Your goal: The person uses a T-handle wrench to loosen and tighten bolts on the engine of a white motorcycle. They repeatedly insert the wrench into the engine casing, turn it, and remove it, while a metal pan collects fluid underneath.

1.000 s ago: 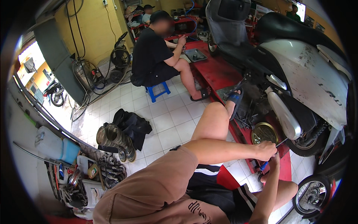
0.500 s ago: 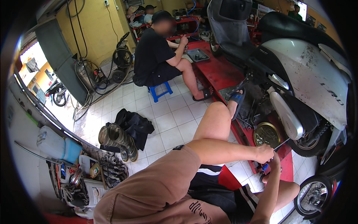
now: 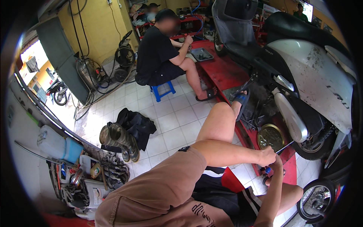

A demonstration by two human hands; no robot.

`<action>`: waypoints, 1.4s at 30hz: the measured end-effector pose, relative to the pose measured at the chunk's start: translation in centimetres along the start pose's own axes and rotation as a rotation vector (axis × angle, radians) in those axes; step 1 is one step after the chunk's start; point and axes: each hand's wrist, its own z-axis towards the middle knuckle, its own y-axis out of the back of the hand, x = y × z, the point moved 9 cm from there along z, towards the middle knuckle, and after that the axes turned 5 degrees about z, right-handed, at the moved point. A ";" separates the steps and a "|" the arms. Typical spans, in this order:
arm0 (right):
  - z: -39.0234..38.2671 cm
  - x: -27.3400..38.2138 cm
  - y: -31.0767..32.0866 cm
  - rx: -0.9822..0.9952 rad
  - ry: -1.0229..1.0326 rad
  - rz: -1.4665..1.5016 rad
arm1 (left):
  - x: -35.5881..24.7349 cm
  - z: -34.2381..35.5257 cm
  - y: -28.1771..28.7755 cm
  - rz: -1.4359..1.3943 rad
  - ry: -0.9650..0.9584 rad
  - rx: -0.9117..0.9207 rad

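Observation:
My left hand (image 3: 267, 156) is closed at the near end of a thin metal rod (image 3: 285, 146), which slants up toward the scooter (image 3: 297, 79). Just below it, my right hand (image 3: 276, 163) is closed against it; what its fingers grip is hidden. A blue handle (image 3: 268, 170) shows beneath both hands. Behind them a round gold-coloured tray (image 3: 270, 128) with small metal pieces in it rests on the red lift platform (image 3: 289, 174). Several tools (image 3: 251, 119) lie beside the tray, under the scooter.
Another person (image 3: 155, 53) sits on a blue stool (image 3: 162, 92) by a metal tray (image 3: 202, 54). Boots (image 3: 130, 143) and black cloth (image 3: 141, 125) are on the tiles. Containers and parts (image 3: 90, 181) crowd the lower left. A wheel (image 3: 315, 198) stands lower right. More people are at the back.
My hands remain together on the tool with little movement, shifting very slightly. The seated person's raised hand has moved a little.

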 end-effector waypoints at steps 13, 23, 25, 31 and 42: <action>2.0 0.1 1.5 0.043 0.249 -0.416 | -0.7 -0.7 -0.5 0.113 -0.014 -0.009; 0.7 2.5 4.8 -0.070 0.436 -0.966 | -2.4 1.5 1.9 0.117 -0.126 -0.132; -1.5 2.6 -2.6 -0.009 0.409 -1.141 | 0.0 -0.9 0.7 -0.014 -0.031 -0.005; -5.4 6.8 -3.7 -0.196 0.284 -0.837 | -2.2 1.1 3.3 0.067 -0.130 -0.057; -7.0 8.1 -6.7 -0.098 0.528 -1.231 | -2.0 0.7 2.6 0.133 -0.124 -0.089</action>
